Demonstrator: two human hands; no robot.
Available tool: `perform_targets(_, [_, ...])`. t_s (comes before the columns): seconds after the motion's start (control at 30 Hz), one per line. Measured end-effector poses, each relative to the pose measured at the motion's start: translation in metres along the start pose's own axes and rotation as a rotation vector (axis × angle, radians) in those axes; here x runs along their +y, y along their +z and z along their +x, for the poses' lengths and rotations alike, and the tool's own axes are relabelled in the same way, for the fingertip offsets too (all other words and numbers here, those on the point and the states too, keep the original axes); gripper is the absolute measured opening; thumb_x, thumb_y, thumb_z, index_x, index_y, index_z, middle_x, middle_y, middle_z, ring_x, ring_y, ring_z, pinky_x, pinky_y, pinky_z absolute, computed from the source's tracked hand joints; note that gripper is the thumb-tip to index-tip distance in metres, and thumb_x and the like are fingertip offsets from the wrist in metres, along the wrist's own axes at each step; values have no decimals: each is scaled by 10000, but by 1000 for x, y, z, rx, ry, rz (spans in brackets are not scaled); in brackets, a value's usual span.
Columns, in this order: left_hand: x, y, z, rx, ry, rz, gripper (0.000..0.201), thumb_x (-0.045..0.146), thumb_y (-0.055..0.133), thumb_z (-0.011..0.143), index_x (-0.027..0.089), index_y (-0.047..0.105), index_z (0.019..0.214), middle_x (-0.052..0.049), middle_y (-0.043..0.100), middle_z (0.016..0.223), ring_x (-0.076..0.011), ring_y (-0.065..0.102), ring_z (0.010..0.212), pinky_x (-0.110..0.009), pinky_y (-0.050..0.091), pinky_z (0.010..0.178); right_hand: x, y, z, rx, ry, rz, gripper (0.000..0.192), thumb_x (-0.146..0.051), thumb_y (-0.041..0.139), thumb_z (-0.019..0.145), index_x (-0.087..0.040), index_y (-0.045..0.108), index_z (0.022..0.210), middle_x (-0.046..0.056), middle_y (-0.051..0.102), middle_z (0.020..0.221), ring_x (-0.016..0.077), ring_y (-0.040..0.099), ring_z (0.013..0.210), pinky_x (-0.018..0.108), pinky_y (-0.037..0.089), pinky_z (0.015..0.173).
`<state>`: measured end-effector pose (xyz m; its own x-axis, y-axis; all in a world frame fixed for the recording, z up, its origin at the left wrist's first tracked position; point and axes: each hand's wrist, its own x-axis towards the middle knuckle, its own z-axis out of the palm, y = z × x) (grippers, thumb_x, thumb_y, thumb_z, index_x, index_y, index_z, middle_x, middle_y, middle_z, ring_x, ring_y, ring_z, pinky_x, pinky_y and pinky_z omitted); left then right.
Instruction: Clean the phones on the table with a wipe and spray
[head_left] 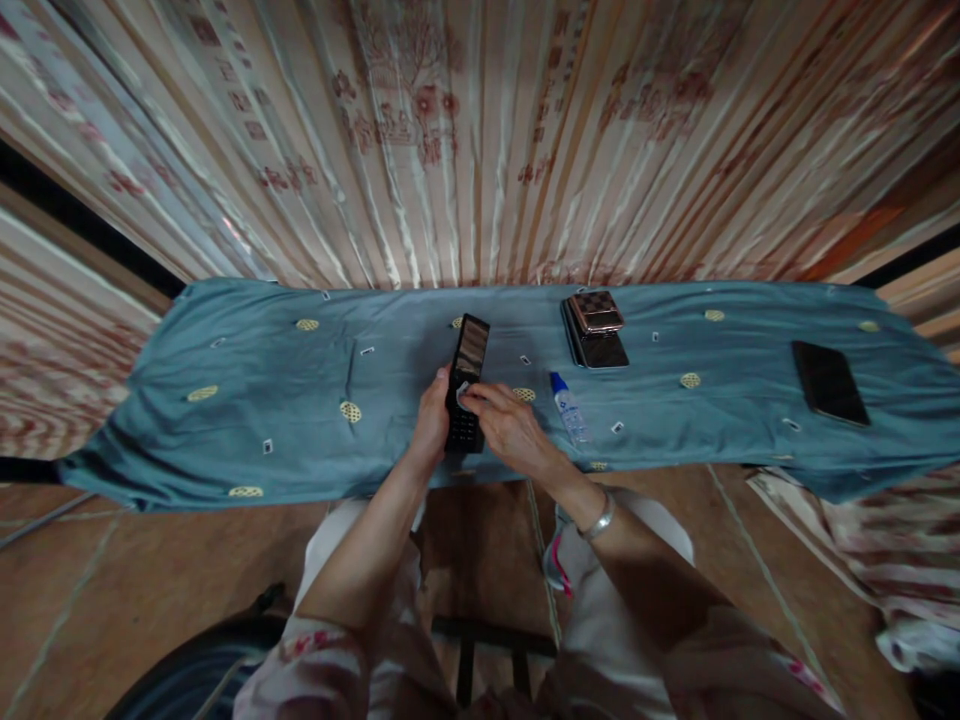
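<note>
A black flip phone [471,346], unfolded with its screen half away from me, stands over the blue-green cloth. My left hand [431,412] is closed around its left edge near the hinge. The fingers of my right hand [514,428] are pinched on a small white pad [463,394], which lies against the phone just above its keypad. What the pad is made of is too small to tell. To the right of my right hand lies a small clear bottle [571,412] with a blue cap.
A cloth with yellow patches [285,385] covers the long narrow table. Behind the bottle, a checkered folded phone [598,310] rests on a dark flat phone [606,352]. Another dark phone [829,383] lies at the far right. A patterned curtain [480,150] hangs along the back edge.
</note>
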<state>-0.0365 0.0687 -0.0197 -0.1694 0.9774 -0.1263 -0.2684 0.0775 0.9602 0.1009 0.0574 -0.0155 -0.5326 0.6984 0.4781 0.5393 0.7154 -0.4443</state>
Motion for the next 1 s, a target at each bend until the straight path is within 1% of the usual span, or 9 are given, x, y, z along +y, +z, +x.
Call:
perform_targets(0.07, [1, -1, 0, 1, -17, 5, 479, 558, 479, 851, 173, 692, 1040, -49, 731, 974, -195, 652, 926, -295, 478, 833, -2, 1, -1, -15, -15, -4, 403, -44, 362, 915, -146, 642, 1187, 116, 637, 1162, 225, 538, 1042, 389, 516, 931])
perform_targets(0.13, [2, -1, 0, 4, -20, 20, 489, 567, 471, 853, 169, 692, 1032, -55, 732, 958, -201, 654, 919, -301, 481, 826, -3, 1, -2, -18, -18, -4, 408, -44, 354, 921, -156, 642, 1186, 114, 636, 1166, 221, 538, 1047, 383, 514, 933])
perform_targets(0.27, [0, 2, -1, 27, -13, 40, 485, 558, 506, 838, 163, 690, 1053, -63, 719, 1056, -212, 623, 1042, -314, 448, 916, 1, 0, -1, 9, 3, -26, 376, -68, 359, 934, -116, 652, 1166, 136, 640, 1155, 230, 539, 1042, 378, 516, 925])
perform_targets(0.4, [-2, 5, -4, -28, -1, 47, 496, 548, 509, 840, 149, 679, 1080, -70, 707, 1100, -210, 600, 1087, -324, 415, 972, 5, -2, 1, 21, 46, -50, 363, -91, 370, 943, -130, 654, 1167, 124, 638, 1162, 230, 540, 1050, 380, 510, 936])
perform_targets(0.47, [-2, 5, -3, -34, -3, 32, 493, 552, 505, 839, 151, 680, 1067, -66, 710, 1084, -204, 606, 1060, -317, 415, 967, 5, -1, 1, 14, 53, -48, 373, -83, 368, 939, -140, 651, 1173, 119, 636, 1168, 228, 539, 1055, 384, 507, 943])
perform_targets(0.63, [-2, 0, 2, 26, -26, -7, 458, 532, 505, 844, 160, 681, 1046, -53, 717, 1020, -188, 625, 971, -305, 436, 918, 0, 3, -1, -24, 34, -15, 393, -65, 367, 926, -150, 638, 1198, 118, 625, 1190, 224, 532, 1067, 386, 504, 950])
perform_targets(0.8, [-1, 3, -1, 39, -30, -1, 403, 481, 515, 861, 160, 692, 1028, -53, 715, 1034, -180, 621, 1002, -287, 430, 922, 1, 3, -1, -10, 61, -11, 394, -72, 368, 929, -161, 646, 1193, 119, 628, 1183, 227, 535, 1066, 392, 499, 960])
perform_targets(0.9, [-1, 5, -2, 23, -36, -9, 412, 493, 522, 854, 160, 694, 1024, -55, 718, 1023, -185, 625, 1004, -284, 433, 909, 5, 2, 0, -3, 91, -18, 388, -82, 367, 937, -165, 650, 1189, 121, 629, 1181, 228, 536, 1065, 402, 504, 950])
perform_targets(1.0, [-1, 3, 0, 32, -21, -17, 428, 524, 523, 840, 167, 698, 997, -49, 722, 979, -189, 633, 974, -283, 447, 879, 8, 1, 0, 2, 93, -34, 385, -80, 365, 937, -160, 654, 1178, 121, 635, 1169, 228, 546, 1046, 404, 511, 932])
